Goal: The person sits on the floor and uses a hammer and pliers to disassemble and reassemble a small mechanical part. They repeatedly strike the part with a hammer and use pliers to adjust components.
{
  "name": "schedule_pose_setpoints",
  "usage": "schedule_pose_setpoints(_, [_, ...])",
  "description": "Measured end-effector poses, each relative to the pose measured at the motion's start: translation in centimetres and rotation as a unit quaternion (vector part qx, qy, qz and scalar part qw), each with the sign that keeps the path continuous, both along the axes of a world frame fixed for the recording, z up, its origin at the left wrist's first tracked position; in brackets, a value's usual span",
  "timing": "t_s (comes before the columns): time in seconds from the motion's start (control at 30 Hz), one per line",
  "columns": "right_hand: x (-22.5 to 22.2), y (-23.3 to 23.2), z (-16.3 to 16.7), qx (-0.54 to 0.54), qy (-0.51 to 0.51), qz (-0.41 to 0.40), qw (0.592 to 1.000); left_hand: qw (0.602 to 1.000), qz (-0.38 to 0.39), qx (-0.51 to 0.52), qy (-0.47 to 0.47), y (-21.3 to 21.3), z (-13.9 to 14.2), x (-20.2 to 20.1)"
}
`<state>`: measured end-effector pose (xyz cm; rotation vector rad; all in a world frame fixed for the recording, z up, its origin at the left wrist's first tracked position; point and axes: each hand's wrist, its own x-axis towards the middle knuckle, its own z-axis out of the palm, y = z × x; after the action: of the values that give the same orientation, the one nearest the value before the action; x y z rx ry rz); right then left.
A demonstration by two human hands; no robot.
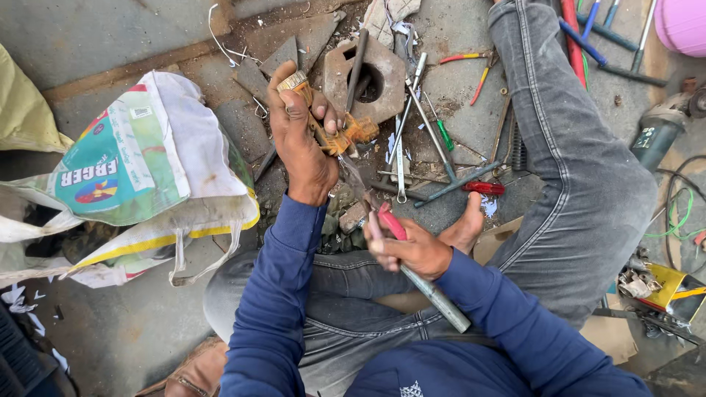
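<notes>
Down on the concrete floor [110,44], you sat cross-legged in grey jeans and a blue long-sleeved top, working over your lap.

Your left hand [301,140] was raised above your knee, its grip closed around a small orange and brass-coloured part [346,136] with a yellowish cap at its upper end. Your right hand [412,250] sat lower, near your bare foot [465,226], its grip closed on the red handle of a hand tool [390,220]; a grey metal bar ran back from that hand toward your body. The tool's thin shaft reached up to the orange part, so the two seemed to be joined at the tip. How far the work on the part had got could not be told; it looked intact and was being worked on, not set down.

Just beyond your left hand lay a rusty six-sided metal block [379,73] with a round hole. Wrenches, a cross-shaped wrench [448,180] and screwdrivers were scattered beside it, toward your right knee. A printed white woven sack [147,169] slumped close on your left. A grey power tool [658,132] and loose cables lay past your right leg.

Room was tight: clutter hemmed in your hands ahead and on both sides, with barer floor only in the far left corner and near your left hip.
</notes>
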<state>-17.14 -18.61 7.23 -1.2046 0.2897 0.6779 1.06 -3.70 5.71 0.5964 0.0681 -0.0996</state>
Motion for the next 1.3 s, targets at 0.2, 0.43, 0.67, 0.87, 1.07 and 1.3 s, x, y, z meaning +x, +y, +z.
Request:
schedule_pose_setpoints(0.2, [0.0,0.0,-0.7,0.052,0.08,0.011,0.995,1.0,-0.006,-0.019,0.014,-0.1,-0.5,0.1])
schedule_pose_setpoints(0.43, [-1.5,0.0,-2.0,-0.359,-0.248,0.039,0.899,1.0,0.008,0.006,0.012,-0.2,-0.6,0.2])
schedule_pose_setpoints(0.67, [-1.0,0.1,-1.3,-0.185,-0.064,0.018,0.981,0.999,-0.014,-0.015,0.025,-0.1,-0.9,0.3])
schedule_pose_setpoints(0.87, [-0.2,1.4,0.1,-0.451,-0.157,0.054,0.877,1.0,0.0,-0.006,0.019,-0.2,-1.0,0.4])
schedule_pose_setpoints(1.07, [0.5,1.3,1.3,-0.424,-0.145,0.05,0.893,0.997,-0.03,-0.071,-0.004,-0.4,0.7,-0.1])
schedule_pose_setpoints(1.3, [0.7,1.8,2.3,-0.501,-0.224,0.049,0.834,0.995,-0.101,-0.011,-0.023,2.1,2.4,0.8])
